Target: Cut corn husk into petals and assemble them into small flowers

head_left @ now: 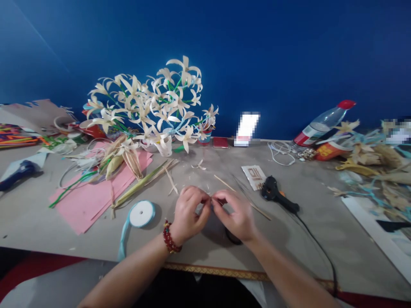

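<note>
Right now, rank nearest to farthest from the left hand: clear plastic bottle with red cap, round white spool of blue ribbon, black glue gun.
1. White spool, left of the left hand
2. Black glue gun, right, past the right hand
3. Red-capped bottle, far right, at the back

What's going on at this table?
A person's left hand and right hand meet fingertip to fingertip above the grey table, pinching something too small to make out. A white-and-blue spool of ribbon lies left of them, a black glue gun right. Cream-coloured, green-stemmed handmade flowers stand behind.
</note>
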### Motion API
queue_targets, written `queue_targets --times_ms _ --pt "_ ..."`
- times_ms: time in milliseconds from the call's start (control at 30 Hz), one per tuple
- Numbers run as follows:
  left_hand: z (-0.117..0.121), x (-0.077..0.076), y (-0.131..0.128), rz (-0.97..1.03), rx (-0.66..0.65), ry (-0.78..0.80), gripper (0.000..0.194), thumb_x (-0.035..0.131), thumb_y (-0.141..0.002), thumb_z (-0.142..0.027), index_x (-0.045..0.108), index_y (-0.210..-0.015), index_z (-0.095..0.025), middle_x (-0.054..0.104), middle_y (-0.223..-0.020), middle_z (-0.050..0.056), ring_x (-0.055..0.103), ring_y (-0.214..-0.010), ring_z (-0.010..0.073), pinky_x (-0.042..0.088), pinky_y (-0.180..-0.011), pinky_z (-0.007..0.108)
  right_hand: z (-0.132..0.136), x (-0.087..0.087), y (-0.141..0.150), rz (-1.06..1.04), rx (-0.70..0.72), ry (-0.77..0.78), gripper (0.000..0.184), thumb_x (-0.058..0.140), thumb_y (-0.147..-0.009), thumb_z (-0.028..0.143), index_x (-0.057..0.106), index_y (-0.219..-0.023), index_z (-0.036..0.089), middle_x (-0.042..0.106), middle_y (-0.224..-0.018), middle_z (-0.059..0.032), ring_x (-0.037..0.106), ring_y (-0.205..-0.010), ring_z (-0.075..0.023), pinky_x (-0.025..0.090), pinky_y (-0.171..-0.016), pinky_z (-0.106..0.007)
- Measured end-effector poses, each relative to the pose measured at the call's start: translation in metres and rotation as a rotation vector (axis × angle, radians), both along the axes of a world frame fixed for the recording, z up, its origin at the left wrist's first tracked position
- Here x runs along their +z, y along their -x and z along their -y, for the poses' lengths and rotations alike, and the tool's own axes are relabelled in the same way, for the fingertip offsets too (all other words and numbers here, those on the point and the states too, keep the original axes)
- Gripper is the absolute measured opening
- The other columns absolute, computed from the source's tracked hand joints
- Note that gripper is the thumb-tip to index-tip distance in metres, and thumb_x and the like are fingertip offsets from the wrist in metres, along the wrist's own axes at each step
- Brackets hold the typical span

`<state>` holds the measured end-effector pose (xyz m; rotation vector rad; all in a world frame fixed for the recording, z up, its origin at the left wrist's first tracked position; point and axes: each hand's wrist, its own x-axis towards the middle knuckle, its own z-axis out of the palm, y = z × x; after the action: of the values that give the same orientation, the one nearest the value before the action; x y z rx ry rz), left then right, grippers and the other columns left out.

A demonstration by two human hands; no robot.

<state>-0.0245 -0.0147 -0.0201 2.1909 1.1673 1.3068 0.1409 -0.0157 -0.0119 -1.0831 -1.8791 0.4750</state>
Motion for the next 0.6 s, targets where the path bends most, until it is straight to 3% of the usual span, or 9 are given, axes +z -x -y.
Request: queue_targets --times_ms 333,600 --pt "0.0 0.004 -0.001 -0.056 -0.005 -0.016 0.012 0.051 -0.083 -0.012 0.051 -0.075 -0.021 0.057 -0.069 0.002 0.053 -0.071 0.0187 0.044 -0.079 0.037 -0.002 0.003 -0.003 0.102 -0.033 -0.063 0.01 0.057 -0.086 0.019 0.059 -0.077 0.022 0.065 -0.07 -0.0004 0.06 -0.066 -0.0151 0.047 -0.063 -0.027" --pt "0.002 0.001 0.001 0.003 0.007 0.084 0.013 0.051 -0.084 -0.013 0.049 -0.073 -0.02 0.056 -0.07 0.002 0.052 -0.072 0.0185 0.042 -0.073 0.034 -0.006 0.003 -0.013 0.133 -0.09 -0.16 0.008 0.058 -0.085 0.014 0.061 -0.086 0.022 0.068 -0.076 -0.0013 0.063 -0.069 -0.0165 0.049 -0.069 -0.03"
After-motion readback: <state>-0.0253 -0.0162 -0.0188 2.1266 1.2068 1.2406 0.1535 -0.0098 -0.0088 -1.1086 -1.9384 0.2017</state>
